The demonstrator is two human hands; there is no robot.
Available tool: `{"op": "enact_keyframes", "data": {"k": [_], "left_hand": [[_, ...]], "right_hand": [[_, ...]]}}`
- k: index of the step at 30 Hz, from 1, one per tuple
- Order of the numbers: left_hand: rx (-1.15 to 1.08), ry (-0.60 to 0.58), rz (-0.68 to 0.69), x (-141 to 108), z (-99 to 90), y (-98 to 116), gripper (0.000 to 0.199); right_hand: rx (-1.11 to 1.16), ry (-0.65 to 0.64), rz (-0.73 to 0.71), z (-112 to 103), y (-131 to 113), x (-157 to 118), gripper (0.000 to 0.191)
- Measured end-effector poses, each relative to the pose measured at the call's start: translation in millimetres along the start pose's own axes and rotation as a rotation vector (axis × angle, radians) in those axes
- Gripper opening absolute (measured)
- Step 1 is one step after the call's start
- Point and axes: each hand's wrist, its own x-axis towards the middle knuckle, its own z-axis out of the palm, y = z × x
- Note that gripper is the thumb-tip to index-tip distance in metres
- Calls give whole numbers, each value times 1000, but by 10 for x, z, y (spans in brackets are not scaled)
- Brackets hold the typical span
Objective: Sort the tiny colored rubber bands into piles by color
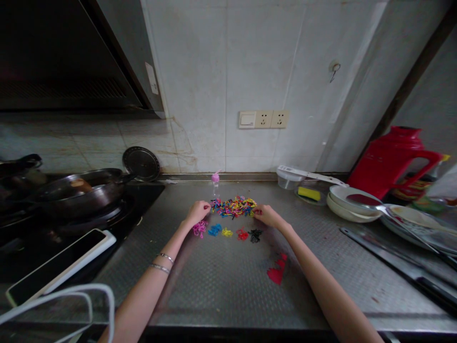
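A long pile of mixed-colour small bands [233, 207] lies on the metal counter [214, 286]. My left hand [199, 212] is at the pile's left end, fingers pinched together; what they hold is too small to name. At the right end, my right hand [264, 214] has its fingertips closed at the pile's edge, their content hidden. In front of the pile lie separate small heaps: pink [200, 228], blue [214, 230], yellow [227, 232], red [242, 234] and black [254, 235]. Behind the pile stands a small clear bottle with a pink top [215, 178].
Red scraps [277, 272] lie near my right forearm. On the right are stacked bowls [352, 207], a knife [385, 257], a yellow sponge [309, 193] and a red flask [389, 162]. A pan [85, 195] and a white-edged phone-like device [60, 267] are on the left.
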Motion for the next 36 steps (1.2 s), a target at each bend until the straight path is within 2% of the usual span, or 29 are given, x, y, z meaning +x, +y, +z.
{"op": "enact_keyframes", "data": {"k": [15,20,24,29,34,36], "left_hand": [[-52,2,-39,35,28,-65,22],[-116,16,-23,34,-24,10,22],[-228,35,35,29,-59,128,25],[-337,16,97,-1,-56,343,26],[-441,-65,145,-65,-14,581,25],[-470,-94,154,-89,12,650,25]], "right_hand": [[-10,5,17,-11,-23,-19,24],[-24,61,45,-14,-64,-20,29],[28,128,-22,-30,-216,-20,31],[277,199,-133,24,-491,3,30],[731,29,-108,145,-690,20,47],[861,-1,-91,175,-723,25,52]]}}
